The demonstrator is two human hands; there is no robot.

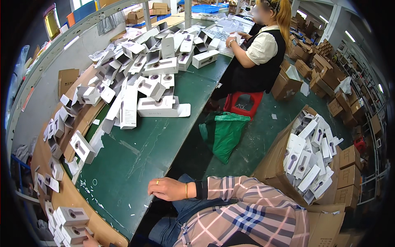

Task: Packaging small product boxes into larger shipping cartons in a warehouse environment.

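At the lower left, my left hand is partly cut off by the picture's edge. Its fingers are closed at the right end of a white box with a dark round-headed device printed on it. Another such white box lies above that one, in a stack at the curved table edge. My right hand rests at the near edge of the green tabletop, fingers curled together and nothing visible in them. A single white box stands tilted on the table's far left side.
A large heap of white boxes covers the far tabletop, with paper scraps nearer me. A co-worker works beyond, near a red stool and green sack. A big carton of white boxes stands at right.
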